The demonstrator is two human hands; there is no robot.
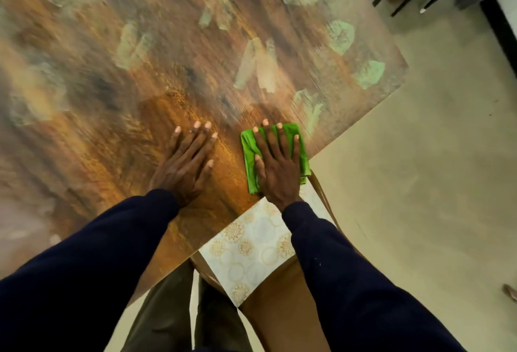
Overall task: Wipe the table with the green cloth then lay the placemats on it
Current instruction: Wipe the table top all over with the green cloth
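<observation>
The wooden desk [134,52] fills most of the view, its brown top mottled with pale green patches; motion blur makes it hard to say whether they are finish or dirt. Off its near edge a cream placemat [251,248] with gold circles lies on what looks like a chair seat [279,315]; whether more lie beneath it cannot be told. The folded green cloth [247,153] sits on the desk close to that edge, under the right hand [277,170], whose fingers [279,139] lie straight and spread, pressing rather than gripping. The left hand [184,167] rests flat on bare wood just beside it, fingers straight, holding nothing. With no grip on it, the cloth could bunch or slide from under the palm on a fast stroke. A pull toward the body could sweep crumbs onto the placemat below.
</observation>
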